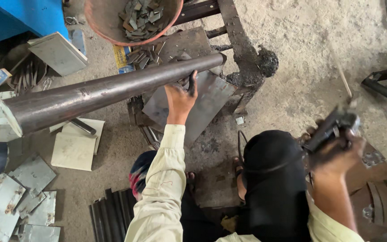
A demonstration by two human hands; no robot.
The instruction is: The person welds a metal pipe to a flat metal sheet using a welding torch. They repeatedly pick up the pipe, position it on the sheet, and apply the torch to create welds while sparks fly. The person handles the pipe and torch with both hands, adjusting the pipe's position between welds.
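Our left hand (181,96) reaches forward and up, its palm and blackened fingers curled against the underside of a long dark steel pipe (108,92), gripping it near its far end. The pipe runs from just beyond that hand back past it on the left, its cut open end well away from the hand and nearer the camera. Directly beneath the left hand lies a grey steel plate (207,105) on the floor (301,54), and beyond the hand stands a rusty round bowl (106,20) holding small metal offcuts (142,18); more offcuts lie scattered between the bowl and the pipe.

Our right hand (337,154) is closed around a dark metal tool (332,125), held up and away from the left hand, off to the right; the picture is blurred there, so we cannot tell exactly what kind of tool it is. Between the two hands sits a black welding mask (274,179), close below the right hand's wrist.

Far to the left of the left hand, pale square tiles (75,150) and several rusted flat metal sheets (23,197) lie on the floor. Below the left sleeve, a bundle of dark bars (110,215) rests on the floor.
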